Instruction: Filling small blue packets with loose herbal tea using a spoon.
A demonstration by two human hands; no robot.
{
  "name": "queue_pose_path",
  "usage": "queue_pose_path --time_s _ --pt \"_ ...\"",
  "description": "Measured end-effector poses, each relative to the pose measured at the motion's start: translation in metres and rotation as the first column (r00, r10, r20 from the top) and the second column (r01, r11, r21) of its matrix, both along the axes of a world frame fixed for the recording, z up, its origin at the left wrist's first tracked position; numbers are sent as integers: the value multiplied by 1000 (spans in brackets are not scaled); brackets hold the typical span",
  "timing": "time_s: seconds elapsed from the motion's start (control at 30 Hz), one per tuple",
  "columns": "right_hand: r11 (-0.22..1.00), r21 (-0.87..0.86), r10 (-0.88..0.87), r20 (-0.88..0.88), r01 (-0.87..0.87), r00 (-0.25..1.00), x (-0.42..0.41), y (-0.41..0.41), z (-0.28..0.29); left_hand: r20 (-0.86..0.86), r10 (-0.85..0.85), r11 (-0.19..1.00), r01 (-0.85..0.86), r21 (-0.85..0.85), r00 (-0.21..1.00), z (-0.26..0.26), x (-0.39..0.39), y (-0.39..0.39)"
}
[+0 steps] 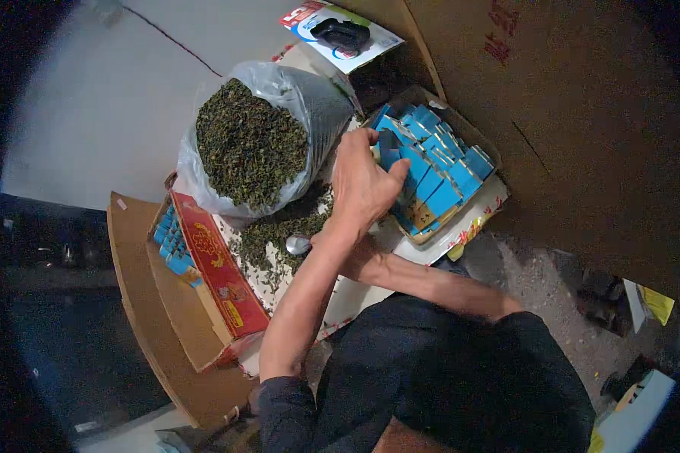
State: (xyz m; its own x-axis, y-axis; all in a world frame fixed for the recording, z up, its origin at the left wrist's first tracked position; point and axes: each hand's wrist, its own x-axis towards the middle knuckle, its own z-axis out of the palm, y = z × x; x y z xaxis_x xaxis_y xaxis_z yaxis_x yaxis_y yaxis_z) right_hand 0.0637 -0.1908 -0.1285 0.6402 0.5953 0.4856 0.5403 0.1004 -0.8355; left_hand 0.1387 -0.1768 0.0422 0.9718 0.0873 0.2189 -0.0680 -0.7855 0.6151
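Observation:
My forearms cross, the left above the right. My left hand (365,175) reaches to the near side of a cardboard box (490,136), its thumb and fingers around a small blue carton (389,144). Rows of similar blue cartons (430,153) fill that box. Mostly hidden under my left forearm, my right hand (323,243) holds a metal spoon (298,244) over a loose heap of dried, dark green leaves (272,235). Beyond the heap, a clear plastic bag (249,73) lies tilted with its mouth wide, full of the same leaf (249,144).
A red-sided carton (221,260) at left holds more small blue cartons (175,246). Under the work is a white board (368,294). A blister-packed black item (343,35) lies at the top. Large brown cardboard (578,113) borders the right side.

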Motion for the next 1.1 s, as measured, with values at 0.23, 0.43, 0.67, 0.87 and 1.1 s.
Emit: queue_pose_path --time_s 0.23,0.43,0.67,0.87,1.1 --pt "909 -379 -68 279 175 958 -12 -27 21 50 -67 984 74 -164 996 50 -29 4" --pt "898 -408 -107 160 164 981 -55 -82 63 285 -168 985 169 22 944 123 -82 23" --pt "835 -499 -230 68 233 971 -14 -57 140 -42 -237 971 237 0 971 204 -126 45" --pt "775 -387 -394 322 500 861 15 -3 163 -61 -292 954 286 -91 955 193 -122 80" --pt "813 -225 -414 423 536 806 68 -3 143 -7 -205 974 203 -103 979 160 -124 107"
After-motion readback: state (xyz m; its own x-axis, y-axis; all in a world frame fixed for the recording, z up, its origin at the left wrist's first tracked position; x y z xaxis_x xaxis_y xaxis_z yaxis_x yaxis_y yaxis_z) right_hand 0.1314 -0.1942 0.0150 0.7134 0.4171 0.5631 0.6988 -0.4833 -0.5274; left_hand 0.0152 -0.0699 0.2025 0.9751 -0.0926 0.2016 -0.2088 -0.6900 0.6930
